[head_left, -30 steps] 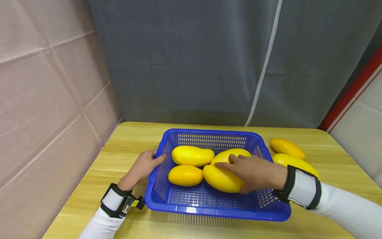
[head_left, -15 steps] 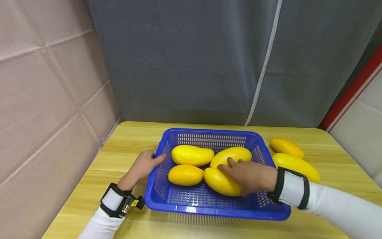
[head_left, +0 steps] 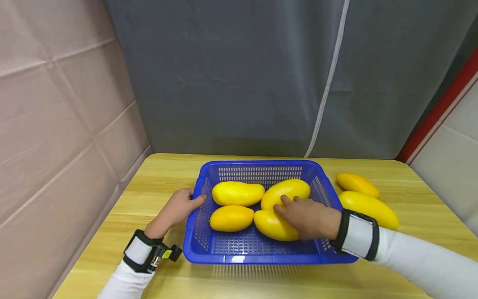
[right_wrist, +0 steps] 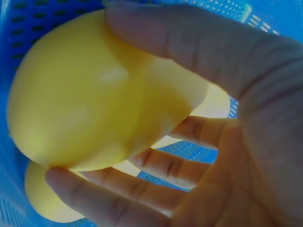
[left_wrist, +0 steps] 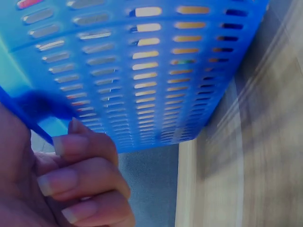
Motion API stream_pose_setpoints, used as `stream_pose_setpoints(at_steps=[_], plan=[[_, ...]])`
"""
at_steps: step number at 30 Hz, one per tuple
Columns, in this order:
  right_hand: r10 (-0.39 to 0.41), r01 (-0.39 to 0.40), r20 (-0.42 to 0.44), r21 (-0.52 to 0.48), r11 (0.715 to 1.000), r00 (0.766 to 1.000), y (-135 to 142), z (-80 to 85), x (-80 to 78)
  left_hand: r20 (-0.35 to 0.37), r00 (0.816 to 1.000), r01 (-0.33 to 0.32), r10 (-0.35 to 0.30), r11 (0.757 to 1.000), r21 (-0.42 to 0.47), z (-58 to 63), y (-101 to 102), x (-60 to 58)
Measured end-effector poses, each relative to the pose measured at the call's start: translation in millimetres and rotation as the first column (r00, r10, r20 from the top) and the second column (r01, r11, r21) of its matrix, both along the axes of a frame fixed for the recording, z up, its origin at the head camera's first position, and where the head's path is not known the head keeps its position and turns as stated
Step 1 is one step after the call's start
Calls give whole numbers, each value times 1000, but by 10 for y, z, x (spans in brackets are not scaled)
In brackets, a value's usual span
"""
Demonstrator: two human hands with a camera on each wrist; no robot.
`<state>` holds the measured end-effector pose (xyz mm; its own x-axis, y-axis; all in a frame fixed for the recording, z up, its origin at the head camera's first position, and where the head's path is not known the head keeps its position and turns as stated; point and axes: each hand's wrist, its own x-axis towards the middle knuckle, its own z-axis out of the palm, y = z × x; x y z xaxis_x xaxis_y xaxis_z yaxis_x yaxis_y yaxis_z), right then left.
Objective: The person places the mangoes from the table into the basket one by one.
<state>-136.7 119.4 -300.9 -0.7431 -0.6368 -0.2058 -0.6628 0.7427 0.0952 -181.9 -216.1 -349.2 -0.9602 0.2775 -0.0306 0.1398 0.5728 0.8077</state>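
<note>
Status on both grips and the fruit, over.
Left grip holds basket rim. Right grip holds near-right fruit inside. Three other fruits close by may crowd it. Two outside fruits on table.

Four mangoes (head_left: pixel 271 227) lie in the basket (head_left: pixel 270 259), two right of it

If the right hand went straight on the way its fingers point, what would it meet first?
Most likely the back-right yellow fruit, just beyond the front-right yellow fruit that the right hand holds. Fingertips overlap it in the head view; contact is unclear.
</note>
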Motion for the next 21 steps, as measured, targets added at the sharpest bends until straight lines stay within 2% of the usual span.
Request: stream_pose_setpoints(at_steps=[5,8,16,21], plan=[[21,-21,-33,-4,1000,999,28,-9,17,13,1000,13,-12,999,-38,30,-7,-1],[13,-13,-20,9,1000,1000,35,-10,1,12,1000,16,-16,999,-47,26,-9,-5],[-48,46,90,23,999,995,25,14,-63,20,1000,7,-6,999,-51,-6,-20,-16],[-72,68,124,33,997,990,21,31,-83,29,1000,2,-1,1000,-30,-20,-19,-24]])
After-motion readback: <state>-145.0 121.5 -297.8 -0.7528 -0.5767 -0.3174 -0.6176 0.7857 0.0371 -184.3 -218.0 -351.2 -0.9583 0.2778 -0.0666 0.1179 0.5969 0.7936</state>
